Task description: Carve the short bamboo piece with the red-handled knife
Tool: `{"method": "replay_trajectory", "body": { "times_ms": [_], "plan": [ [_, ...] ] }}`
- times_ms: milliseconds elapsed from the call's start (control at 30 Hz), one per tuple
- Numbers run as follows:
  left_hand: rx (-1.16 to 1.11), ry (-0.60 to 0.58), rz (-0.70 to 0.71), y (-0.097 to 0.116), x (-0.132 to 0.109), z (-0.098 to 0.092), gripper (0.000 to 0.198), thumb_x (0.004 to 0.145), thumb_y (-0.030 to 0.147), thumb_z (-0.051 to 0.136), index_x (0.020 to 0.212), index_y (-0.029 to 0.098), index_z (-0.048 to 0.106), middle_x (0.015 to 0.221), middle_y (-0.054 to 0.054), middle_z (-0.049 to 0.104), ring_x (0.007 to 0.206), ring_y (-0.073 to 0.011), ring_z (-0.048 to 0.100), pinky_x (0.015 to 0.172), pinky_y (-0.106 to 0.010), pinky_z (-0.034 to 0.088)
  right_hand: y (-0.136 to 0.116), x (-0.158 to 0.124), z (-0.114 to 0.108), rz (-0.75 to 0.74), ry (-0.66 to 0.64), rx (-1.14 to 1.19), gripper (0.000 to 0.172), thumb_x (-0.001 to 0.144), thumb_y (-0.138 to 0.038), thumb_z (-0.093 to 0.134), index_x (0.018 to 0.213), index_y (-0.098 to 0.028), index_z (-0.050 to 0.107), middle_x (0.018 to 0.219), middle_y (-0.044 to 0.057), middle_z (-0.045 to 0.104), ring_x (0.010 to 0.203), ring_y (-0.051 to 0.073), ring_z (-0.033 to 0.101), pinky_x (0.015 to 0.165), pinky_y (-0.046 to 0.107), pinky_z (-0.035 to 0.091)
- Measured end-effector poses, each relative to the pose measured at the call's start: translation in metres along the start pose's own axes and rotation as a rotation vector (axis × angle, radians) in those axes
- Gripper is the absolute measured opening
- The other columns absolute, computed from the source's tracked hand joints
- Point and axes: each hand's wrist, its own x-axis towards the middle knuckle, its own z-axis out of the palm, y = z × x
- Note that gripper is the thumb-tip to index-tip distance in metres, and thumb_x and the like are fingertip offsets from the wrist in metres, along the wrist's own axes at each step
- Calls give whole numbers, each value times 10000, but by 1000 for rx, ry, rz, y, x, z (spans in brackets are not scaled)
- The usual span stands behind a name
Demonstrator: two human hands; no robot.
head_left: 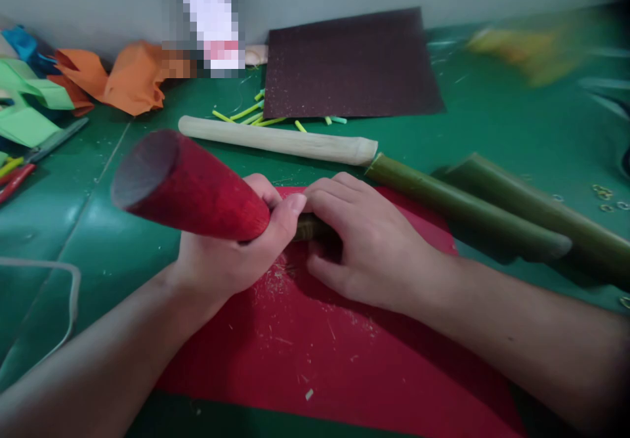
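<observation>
My left hand (231,247) is wrapped round the narrow end of a thick red cone-shaped roll (191,188) that points up and to the left. My right hand (364,241) lies just to its right, fingers curled over a short dark green-brown piece (308,226) that peeks out between the two hands. Both hands rest over a red sheet (315,346) sprinkled with pale shavings.
Behind the hands lies a long bamboo stick (280,139), peeled pale on the left and green (462,208) on the right, beside a second green stalk (541,211). A dark maroon sheet (352,64) lies at the back. Orange (132,77) and green paper (29,103), small green cuttings (256,113).
</observation>
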Motion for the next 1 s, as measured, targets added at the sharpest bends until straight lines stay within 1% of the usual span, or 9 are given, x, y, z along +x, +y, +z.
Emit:
{"method": "replay_trajectory", "body": {
  "times_ms": [100,200,367,467,567,700,867,1000],
  "plan": [
    [4,74,-28,1,-1,3,254,838,258,645,615,214,531,588,43,570,564,-103,536,646,-257,505,0,-1,1,-3,7,24,209,747,-212,552,931,-147,629,934,100,648,840,223,513,780,365,394],
    [-45,137,-101,2,0,7,247,848,246,628,620,216,537,588,39,561,564,-104,535,628,-255,511,0,-1,2,1,14,16,247,777,-209,558,992,-132,651,946,109,662,863,233,536,801,371,416],
    [-140,114,-160,1,0,10,278,879,250,606,610,219,543,578,34,540,518,-92,486,552,-241,492,0,-2,2,11,12,16,216,867,-249,562,995,-119,678,952,119,671,884,240,561,802,375,447],
    [-194,124,-175,2,-1,10,322,874,246,616,569,216,516,543,33,496,490,-89,459,511,-240,474,-2,-3,1,30,26,34,206,864,-304,612,944,-138,703,993,119,665,910,243,562,814,383,457],
    [-259,140,-206,4,-2,8,369,888,243,595,536,211,492,505,32,461,456,-84,439,470,-236,452,-3,-3,-1,10,36,19,222,874,-329,602,905,-144,721,997,124,670,921,252,561,828,400,452],
    [-275,161,-231,2,-1,5,344,897,264,601,568,209,520,507,39,494,432,-70,447,424,-210,428,-4,-2,0,11,50,9,269,887,-308,570,1006,-117,717,941,120,687,885,250,571,810,406,447],
    [-241,137,-201,1,0,6,321,892,329,628,612,212,523,563,35,542,468,-76,488,439,-212,449,-5,-3,1,37,82,5,225,837,-270,586,953,-109,693,887,107,678,824,233,555,767,380,432],
    [-244,138,-221,8,-4,8,332,885,336,618,601,216,497,568,33,513,492,-83,506,474,-229,466,-4,-3,1,56,107,13,182,816,-279,599,909,-136,662,838,81,658,759,202,515,737,350,412]
  ]
}}
